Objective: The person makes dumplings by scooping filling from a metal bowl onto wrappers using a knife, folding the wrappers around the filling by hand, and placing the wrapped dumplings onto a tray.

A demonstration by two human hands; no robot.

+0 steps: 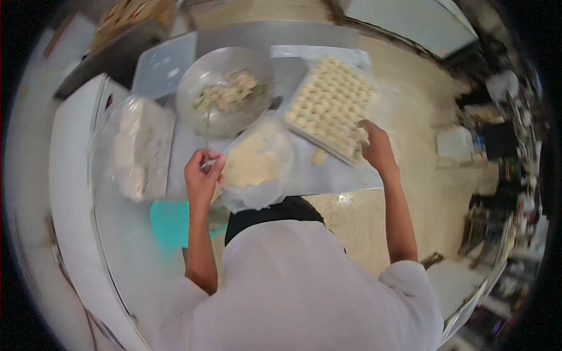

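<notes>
My left hand (203, 172) pinches the handle of a thin utensil (207, 126) that reaches up over the rim of a wide metal bowl (190, 114). A pale filling with green bits (231, 92) lies in that bowl. To the right of my left hand, a stack of round dough wrappers (254, 162) sits in an open clear plastic bag (284, 143). At the right edge of a tray (319, 142) my right hand (377, 146) has its fingers closed on a whitish dumpling (364, 137), partly hidden. Rows of dumplings (333, 99) fill the tray.
A bagged block of pale dough-like stuff (137, 149) lies at the left, near a translucent lid (165, 64). A small dough piece (319, 155) rests by the tray on the metal table (304, 181). A turquoise stool (171, 224) stands below the table's left side.
</notes>
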